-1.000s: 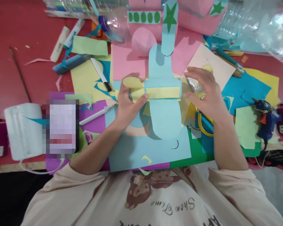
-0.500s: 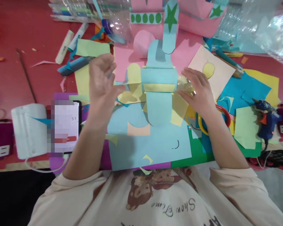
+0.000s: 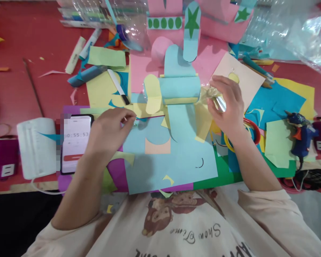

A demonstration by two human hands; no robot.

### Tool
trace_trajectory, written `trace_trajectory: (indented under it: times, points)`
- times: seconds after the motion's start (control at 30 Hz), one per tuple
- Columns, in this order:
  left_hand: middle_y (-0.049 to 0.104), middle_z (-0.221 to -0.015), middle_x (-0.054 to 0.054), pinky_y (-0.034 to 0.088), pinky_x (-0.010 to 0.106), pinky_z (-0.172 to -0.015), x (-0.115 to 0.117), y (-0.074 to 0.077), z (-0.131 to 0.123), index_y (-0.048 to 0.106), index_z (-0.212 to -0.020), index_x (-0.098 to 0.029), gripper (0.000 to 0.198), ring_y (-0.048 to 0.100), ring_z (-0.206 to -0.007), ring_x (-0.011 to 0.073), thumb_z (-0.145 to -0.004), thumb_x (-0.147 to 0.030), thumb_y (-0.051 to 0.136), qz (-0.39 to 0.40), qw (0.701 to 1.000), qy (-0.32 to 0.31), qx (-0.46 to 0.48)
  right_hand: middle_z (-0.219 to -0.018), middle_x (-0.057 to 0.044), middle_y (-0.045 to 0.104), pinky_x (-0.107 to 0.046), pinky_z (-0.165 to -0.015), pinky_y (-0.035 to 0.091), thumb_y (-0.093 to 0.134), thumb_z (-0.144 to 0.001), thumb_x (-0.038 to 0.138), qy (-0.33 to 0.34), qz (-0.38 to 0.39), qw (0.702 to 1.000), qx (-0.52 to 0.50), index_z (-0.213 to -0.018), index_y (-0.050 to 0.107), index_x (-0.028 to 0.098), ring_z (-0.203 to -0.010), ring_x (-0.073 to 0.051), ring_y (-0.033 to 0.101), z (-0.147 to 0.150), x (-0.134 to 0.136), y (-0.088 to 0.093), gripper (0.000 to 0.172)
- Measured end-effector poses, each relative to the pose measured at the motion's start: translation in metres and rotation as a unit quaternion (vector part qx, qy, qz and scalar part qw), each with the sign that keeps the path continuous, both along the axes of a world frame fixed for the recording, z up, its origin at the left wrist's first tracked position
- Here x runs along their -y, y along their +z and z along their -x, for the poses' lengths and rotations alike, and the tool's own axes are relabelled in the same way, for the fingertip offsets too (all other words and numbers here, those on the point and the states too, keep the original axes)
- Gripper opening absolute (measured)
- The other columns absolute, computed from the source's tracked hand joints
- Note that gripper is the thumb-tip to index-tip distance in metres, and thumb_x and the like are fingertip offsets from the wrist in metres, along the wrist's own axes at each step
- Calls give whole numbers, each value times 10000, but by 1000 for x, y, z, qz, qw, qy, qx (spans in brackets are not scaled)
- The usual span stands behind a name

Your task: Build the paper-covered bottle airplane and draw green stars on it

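Note:
A clear plastic bottle (image 3: 204, 93) lies sideways, its middle wrapped in light blue paper (image 3: 179, 87) with a yellow strip along the lower edge. Fingers and thumb of my right hand (image 3: 229, 103) close around its clear right end. Light blue paper flaps extend above and below the wrap. A yellow rounded paper piece (image 3: 153, 93) stands at the left end. Down and left of it, my left hand (image 3: 109, 126) is closed, thumb and fingertips together over the papers; what they pinch, if anything, is hidden. A white-and-black pen (image 3: 118, 86) lies just above that hand.
Red-and-yellow-handled scissors (image 3: 253, 130) lie under my right forearm. A blue glue gun (image 3: 301, 137) is at the right. A phone (image 3: 76, 144) and a white device (image 3: 37, 148) lie at the left. Pink paper-covered shapes (image 3: 166, 26) stand at the back.
My left hand has dropped toward me, away from the bottle's left end, and its spread fingers have closed. The pen is now uncovered. My right hand stays at the bottle's right end.

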State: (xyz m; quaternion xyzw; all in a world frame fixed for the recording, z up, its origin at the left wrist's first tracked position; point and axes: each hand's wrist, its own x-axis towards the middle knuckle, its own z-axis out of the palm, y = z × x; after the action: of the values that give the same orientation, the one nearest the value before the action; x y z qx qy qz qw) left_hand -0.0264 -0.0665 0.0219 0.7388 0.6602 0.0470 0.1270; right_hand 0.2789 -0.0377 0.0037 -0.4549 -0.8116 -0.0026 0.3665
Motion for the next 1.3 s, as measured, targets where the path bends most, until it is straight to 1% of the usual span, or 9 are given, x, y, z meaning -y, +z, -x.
trace_trajectory:
  times: [0.23, 0.5, 0.67, 0.77, 0.83, 0.93, 1.07, 1.17, 1.3]
  points:
    - [605, -1144, 83, 446, 408, -898, 13, -6, 18, 568, -1122, -195, 344, 566, -1049, 283, -854, -359, 428, 32, 996, -73, -50, -893, -54, 676, -393, -801, 514, 458, -900, 188, 49, 15, 998, -37, -974, 609, 232, -884, -204, 631, 12, 9, -2, 174]
    - [680, -921, 20, 482, 325, -807, 14, -2, 19, 597, -888, -244, 170, 617, -915, 203, -897, -377, 492, -40, 985, -128, 107, -647, -9, 630, -253, -541, 392, 421, -922, 207, 134, 101, 986, 0, -847, 626, 193, -569, -112, 527, 26, 27, 3, 220]
    - [649, -809, 10, 487, 251, -582, 17, 12, -15, 635, -1085, -311, 221, 601, -687, 137, -875, -260, 588, 12, 878, -271, 395, -715, -49, 668, -292, -601, 384, 425, -950, 262, 220, 83, 968, 85, -927, 667, 169, -688, -167, 553, 39, 32, -11, 261]
    - [607, -805, 7, 485, 229, -540, 21, 3, -39, 632, -973, -288, 103, 591, -679, 120, -872, -286, 610, 19, 795, -208, 570, -800, -70, 677, -298, -639, 404, 444, -956, 350, 250, 81, 963, 58, -1169, 589, 134, -716, -177, 563, 41, 32, -15, 336]
    - [606, -802, 13, 505, 239, -568, 24, -7, -50, 624, -906, -253, 88, 604, -697, 124, -865, -332, 624, 28, 773, -144, 617, -801, -64, 655, -286, -621, 408, 478, -921, 481, 258, 112, 960, 1, -1246, 520, 128, -693, -165, 558, 41, 33, -14, 482]
    - [617, -797, 13, 524, 242, -645, 29, -18, -58, 609, -821, -223, 101, 621, -783, 135, -813, -283, 690, -22, 793, -110, 599, -725, 0, 574, -240, -546, 388, 522, -834, 623, 272, 206, 931, -132, -1213, 498, 155, -590, -111, 497, 38, 35, -11, 603]
    - [639, -945, 25, 534, 239, -700, 38, -21, -60, 547, -921, -221, 77, 635, -883, 140, -864, -231, 598, -8, 857, -122, 500, -659, 51, 448, -202, -483, 333, 509, -896, 480, 278, 350, 843, -300, -968, 518, 183, -519, -64, 395, 37, 40, -6, 306]
    - [636, -934, 46, 512, 275, -725, 45, -19, -65, 510, -1013, -198, 123, 627, -885, 170, -928, -261, 448, 75, 928, -188, 312, -688, 38, 471, -204, -521, 344, 576, -876, 343, 287, 438, 795, -305, -804, 496, 183, -567, -63, 407, 39, 42, 0, 193]
    - [595, -792, 54, 464, 303, -652, 50, -20, -70, 493, -879, -179, 265, 591, -736, 189, -972, -258, 258, 74, 940, -251, 220, -714, 30, 502, -208, -561, 341, 609, -851, 262, 314, 503, 758, -272, -800, 526, 175, -626, -71, 421, 39, 41, 4, 131]
